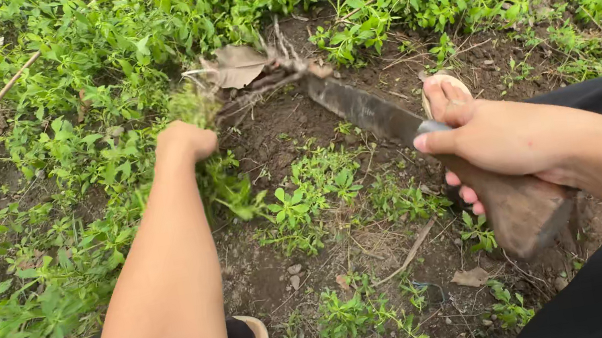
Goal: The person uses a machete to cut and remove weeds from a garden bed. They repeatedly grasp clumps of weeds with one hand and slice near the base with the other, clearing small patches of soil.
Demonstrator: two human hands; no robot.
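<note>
Weeds (pixel 198 113), a small green clump, are bunched in the left hand (pixel 185 141), whose fingers are curled tight round the stems, pulling them up and away from the bare dark soil (pixel 270 129). Just to the right of that fist the roots (pixel 276 67) splay out pale and thin, and the tip of the machete blade (pixel 360 106) lies right at them, touching or nearly so. The blade's long axis runs on a slant from the roots at upper left down to the right hand (pixel 491 137), which is wrapped firmly round the brown wooden handle (pixel 524 209), thumb laid along the top. So the left hand is the nearer one to the clump, and the cutting edge meets it from the right. A dry brown leaf (pixel 239 65) sits just behind the roots. Sandalled toes (pixel 443 92) show beside the blade. No packages, labels or signs appear anywhere, only low green ground cover (pixel 59 87) and scattered twigs.
</note>
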